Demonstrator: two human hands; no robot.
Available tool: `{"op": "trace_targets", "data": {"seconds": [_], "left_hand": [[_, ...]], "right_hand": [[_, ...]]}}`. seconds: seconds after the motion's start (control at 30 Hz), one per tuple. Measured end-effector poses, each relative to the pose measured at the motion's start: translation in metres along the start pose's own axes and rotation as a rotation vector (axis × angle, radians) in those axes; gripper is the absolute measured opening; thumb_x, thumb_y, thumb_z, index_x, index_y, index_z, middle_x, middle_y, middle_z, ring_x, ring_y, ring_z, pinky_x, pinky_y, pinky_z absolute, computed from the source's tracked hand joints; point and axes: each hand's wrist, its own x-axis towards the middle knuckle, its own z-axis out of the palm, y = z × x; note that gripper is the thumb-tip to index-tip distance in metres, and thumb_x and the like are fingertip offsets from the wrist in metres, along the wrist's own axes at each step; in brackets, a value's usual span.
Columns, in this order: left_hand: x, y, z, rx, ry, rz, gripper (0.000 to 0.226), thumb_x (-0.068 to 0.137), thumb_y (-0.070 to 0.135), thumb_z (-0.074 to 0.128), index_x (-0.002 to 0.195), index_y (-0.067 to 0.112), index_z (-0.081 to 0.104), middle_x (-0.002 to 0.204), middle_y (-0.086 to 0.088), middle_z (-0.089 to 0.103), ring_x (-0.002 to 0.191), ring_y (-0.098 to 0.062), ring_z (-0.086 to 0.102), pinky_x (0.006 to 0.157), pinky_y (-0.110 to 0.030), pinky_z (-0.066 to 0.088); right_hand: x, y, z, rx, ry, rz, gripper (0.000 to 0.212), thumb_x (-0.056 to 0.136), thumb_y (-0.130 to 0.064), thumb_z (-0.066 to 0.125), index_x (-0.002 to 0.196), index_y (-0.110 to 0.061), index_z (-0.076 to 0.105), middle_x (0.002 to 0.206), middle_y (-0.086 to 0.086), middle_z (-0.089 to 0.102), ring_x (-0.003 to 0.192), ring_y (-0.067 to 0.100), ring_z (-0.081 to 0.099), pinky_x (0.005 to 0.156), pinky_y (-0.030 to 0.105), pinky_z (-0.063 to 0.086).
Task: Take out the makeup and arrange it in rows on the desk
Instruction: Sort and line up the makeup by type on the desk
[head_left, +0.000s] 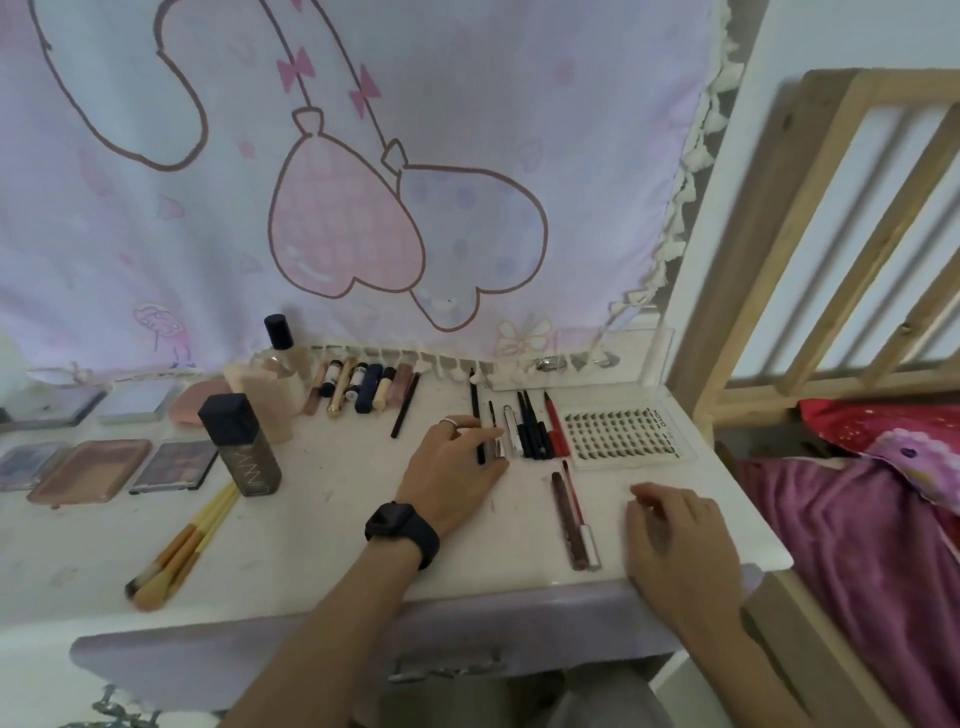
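Observation:
Makeup lies in rows on the white desk. My left hand, with a ring and a black watch, pinches a small silver tube beside a row of black and red pens. My right hand rests near the desk's front right corner with loosely curled fingers, holding nothing. A brown lip gloss tube and its wand lie between my hands. A clear lash tray sits at the right. Small tubes line the back, and palettes lie at the left.
Two dark-capped bottles stand left of centre, with yellow brushes in front. A pink cartoon cloth hangs behind the desk. A wooden bed rail and purple bedding lie to the right. A drawer handle shows below.

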Motion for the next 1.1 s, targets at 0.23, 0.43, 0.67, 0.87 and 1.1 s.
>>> {"op": "trace_targets", "data": {"seconds": [0.23,0.43,0.67,0.87,1.1], "left_hand": [[0.005,0.000,0.000,0.202,-0.037,-0.065,0.043,0.094,0.057,0.051,0.135,0.047,0.054,0.145,0.008,0.053,0.137,-0.017,0.040,0.113,-0.041,0.026],[0.008,0.002,0.000,0.091,0.002,-0.070,0.039,0.089,0.054,0.062,0.126,0.043,0.064,0.136,0.009,0.061,0.130,-0.018,0.050,0.110,-0.046,0.035],[0.007,0.006,-0.005,-0.060,0.032,-0.099,0.036,0.083,0.053,0.072,0.117,0.042,0.070,0.128,0.008,0.066,0.124,-0.013,0.055,0.109,-0.042,0.040],[0.007,0.007,-0.006,-0.047,0.017,-0.115,0.037,0.081,0.058,0.070,0.115,0.046,0.069,0.131,0.012,0.063,0.125,-0.010,0.053,0.111,-0.040,0.040],[0.007,0.005,-0.005,-0.026,0.023,-0.092,0.037,0.080,0.061,0.069,0.115,0.047,0.069,0.131,0.012,0.063,0.126,-0.011,0.053,0.110,-0.043,0.039]], "right_hand": [[-0.001,0.003,0.007,0.018,0.059,-0.042,0.014,0.087,-0.018,0.071,0.101,-0.018,0.067,0.096,-0.002,0.068,0.085,0.012,0.051,0.077,0.026,0.038],[-0.002,0.005,0.008,0.023,0.095,-0.046,0.017,0.085,-0.016,0.073,0.101,-0.017,0.068,0.095,-0.003,0.068,0.085,0.010,0.048,0.073,0.025,0.039],[-0.003,0.006,0.008,0.022,0.084,-0.028,0.016,0.086,-0.017,0.072,0.102,-0.017,0.069,0.096,-0.002,0.069,0.086,0.009,0.048,0.074,0.026,0.039],[-0.003,0.009,0.010,0.017,0.090,-0.026,0.016,0.086,-0.016,0.072,0.102,-0.017,0.069,0.097,-0.002,0.070,0.087,0.009,0.047,0.072,0.026,0.039],[-0.003,0.012,0.011,-0.065,0.104,-0.144,0.025,0.087,-0.035,0.052,0.094,-0.021,0.073,0.099,-0.004,0.070,0.091,0.014,0.054,0.076,0.029,0.040]]}}
